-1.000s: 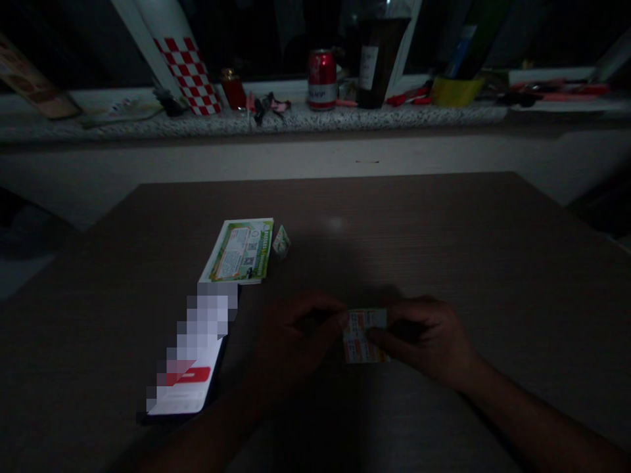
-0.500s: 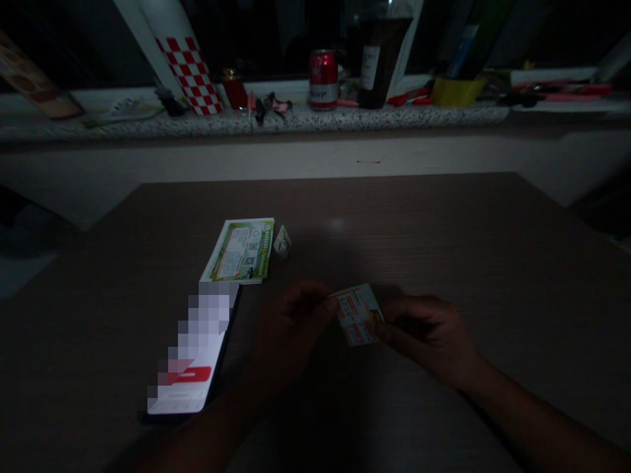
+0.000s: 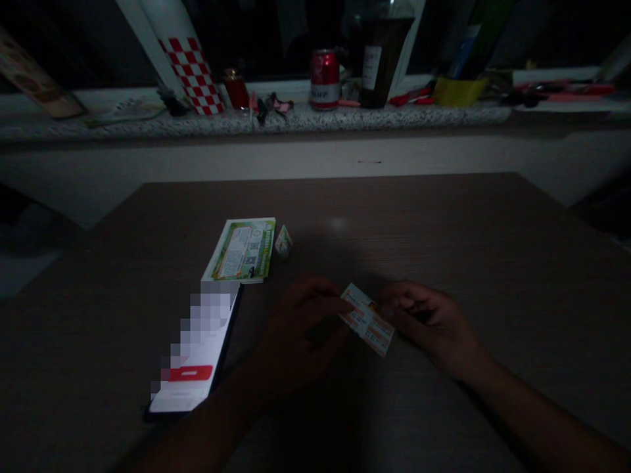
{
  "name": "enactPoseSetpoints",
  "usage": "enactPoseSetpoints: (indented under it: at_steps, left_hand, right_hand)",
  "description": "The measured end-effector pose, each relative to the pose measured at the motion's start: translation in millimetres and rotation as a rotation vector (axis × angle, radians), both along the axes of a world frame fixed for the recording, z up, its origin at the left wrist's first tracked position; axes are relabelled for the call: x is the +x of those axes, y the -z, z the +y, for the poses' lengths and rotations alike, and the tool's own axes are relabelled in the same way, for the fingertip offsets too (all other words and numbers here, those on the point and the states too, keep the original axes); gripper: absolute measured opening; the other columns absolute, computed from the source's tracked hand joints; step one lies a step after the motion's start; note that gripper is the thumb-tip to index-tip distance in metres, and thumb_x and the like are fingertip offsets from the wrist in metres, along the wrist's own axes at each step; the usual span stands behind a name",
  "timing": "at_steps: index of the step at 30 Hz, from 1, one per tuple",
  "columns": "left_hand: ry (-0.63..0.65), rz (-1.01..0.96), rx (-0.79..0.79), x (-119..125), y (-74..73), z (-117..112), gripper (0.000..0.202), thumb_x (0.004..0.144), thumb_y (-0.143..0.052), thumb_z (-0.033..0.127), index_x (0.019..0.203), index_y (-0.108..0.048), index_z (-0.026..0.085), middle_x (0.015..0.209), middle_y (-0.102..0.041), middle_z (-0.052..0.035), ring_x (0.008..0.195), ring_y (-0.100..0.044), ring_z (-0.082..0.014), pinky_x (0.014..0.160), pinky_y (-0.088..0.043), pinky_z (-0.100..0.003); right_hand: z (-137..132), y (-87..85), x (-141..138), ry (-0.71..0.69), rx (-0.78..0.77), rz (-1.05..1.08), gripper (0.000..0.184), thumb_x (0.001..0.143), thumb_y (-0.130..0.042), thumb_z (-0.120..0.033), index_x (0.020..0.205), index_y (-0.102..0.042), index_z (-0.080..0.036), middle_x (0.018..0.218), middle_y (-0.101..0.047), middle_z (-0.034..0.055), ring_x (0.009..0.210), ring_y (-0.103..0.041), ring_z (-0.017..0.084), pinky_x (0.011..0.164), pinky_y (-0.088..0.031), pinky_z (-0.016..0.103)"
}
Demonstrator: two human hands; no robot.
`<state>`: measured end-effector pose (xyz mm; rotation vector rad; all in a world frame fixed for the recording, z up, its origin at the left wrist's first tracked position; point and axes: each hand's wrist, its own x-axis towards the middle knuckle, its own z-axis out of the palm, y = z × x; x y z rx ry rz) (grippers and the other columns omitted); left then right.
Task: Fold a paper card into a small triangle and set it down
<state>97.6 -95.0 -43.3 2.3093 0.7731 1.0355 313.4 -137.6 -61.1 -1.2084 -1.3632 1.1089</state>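
A small printed card (image 3: 367,322) with orange and white blocks of text is held above the table between my two hands. My left hand (image 3: 308,328) pinches its left edge, with the thumb and fingers closed on it. My right hand (image 3: 434,325) grips the upper right edge between thumb and fingers. To the left lies a smartphone (image 3: 197,368) with a lit screen, partly blurred out. Beyond the phone rests a stack of green-and-white printed cards (image 3: 239,249). A small folded piece of paper (image 3: 283,242) stands beside that stack.
Behind the dark wooden table (image 3: 444,223) runs a granite windowsill (image 3: 296,121). On it stand a red can (image 3: 325,79), a red-and-white checkered bottle (image 3: 194,75), a dark container (image 3: 382,62), a yellow holder (image 3: 458,90) and several small items.
The small card has turned clockwise in my hands and its lower corner now points right. My left hand has shifted slightly to the right; the phone and stack stay put.
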Motion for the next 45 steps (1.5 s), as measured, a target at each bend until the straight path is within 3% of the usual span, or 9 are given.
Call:
enactPoseSetpoints:
  at_steps: [3, 7, 11, 15, 25, 35, 45]
  left_hand:
    - [-0.052, 0.072, 0.097, 0.1, -2.0, 3.4, 0.013, 0.085, -0.061, 0.014, 0.096, -0.066, 0.019, 0.103, -0.058, -0.0054, 0.090, -0.060, -0.0145, 0.075, -0.051, -0.025]
    - [-0.081, 0.119, 0.130, -1.3, -1.0, 4.4, 0.008, 0.087, -0.060, 0.015, 0.093, -0.064, 0.018, 0.093, -0.063, -0.0033, 0.085, -0.060, -0.0140, 0.075, -0.051, -0.026]
    - [-0.057, 0.168, 0.129, -1.5, -0.3, 2.3, 0.006, 0.087, -0.060, 0.016, 0.091, -0.065, 0.017, 0.089, -0.064, -0.0038, 0.082, -0.061, -0.0145, 0.073, -0.051, -0.028]
    - [-0.046, 0.159, 0.150, 3.0, -2.9, -2.3, 0.007, 0.085, -0.060, 0.014, 0.091, -0.063, 0.017, 0.086, -0.065, -0.0038, 0.081, -0.060, -0.0155, 0.074, -0.050, -0.030]
    - [-0.091, 0.122, 0.287, 15.5, -10.0, -10.9, 0.005, 0.078, -0.063, 0.015, 0.076, -0.059, 0.016, 0.074, -0.064, -0.0041, 0.070, -0.056, -0.0172, 0.066, -0.046, -0.033]
    - [-0.197, 0.244, 0.333, 10.6, -17.4, -3.0, 0.008, 0.078, -0.059, 0.015, 0.072, -0.057, 0.019, 0.066, -0.066, -0.0006, 0.064, -0.059, -0.0167, 0.065, -0.042, -0.033]
    - [-0.359, 0.219, 0.371, -6.6, -11.9, 13.9, 0.003, 0.077, -0.061, 0.018, 0.074, -0.061, 0.018, 0.072, -0.068, -0.0025, 0.068, -0.063, -0.0185, 0.068, -0.045, -0.033]
  right_hand:
    - [1.2, -1.4, 1.1, 0.018, 0.097, -0.147, 0.010, 0.088, -0.060, -0.025, 0.089, -0.068, -0.020, 0.079, -0.071, 0.0025, 0.070, -0.066, 0.013, 0.062, -0.054, 0.023]
    - [-0.3, -6.6, 3.6, 0.038, 0.431, -0.373, 0.014, 0.087, -0.059, -0.016, 0.097, -0.068, -0.021, 0.098, -0.069, 0.0069, 0.091, -0.065, 0.019, 0.078, -0.053, 0.033]
    - [-1.6, -9.7, 3.7, 0.015, 0.657, -0.413, 0.026, 0.078, -0.065, -0.009, 0.102, -0.065, -0.019, 0.086, -0.069, 0.0064, 0.081, -0.065, 0.021, 0.072, -0.053, 0.038]
    - [-0.7, -6.8, 2.4, 0.009, 0.770, -0.447, 0.027, 0.073, -0.069, -0.002, 0.095, -0.066, -0.018, 0.078, -0.069, 0.0044, 0.073, -0.063, 0.019, 0.070, -0.053, 0.038]
    - [-4.7, -14.3, -7.7, -0.004, 0.875, -0.572, 0.010, 0.078, -0.067, -0.009, 0.084, -0.066, -0.017, 0.068, -0.066, 0.0021, 0.063, -0.061, 0.016, 0.063, -0.051, 0.036]
    - [-5.9, -16.7, -10.9, 0.015, 0.860, -0.575, 0.012, 0.078, -0.067, -0.008, 0.084, -0.066, -0.019, 0.065, -0.065, 0.0010, 0.060, -0.060, 0.016, 0.061, -0.050, 0.035]
    - [-7.1, -18.0, -2.2, 0.033, 0.808, -0.506, 0.020, 0.076, -0.068, -0.006, 0.088, -0.067, -0.021, 0.068, -0.067, 0.0016, 0.063, -0.062, 0.017, 0.065, -0.052, 0.038]
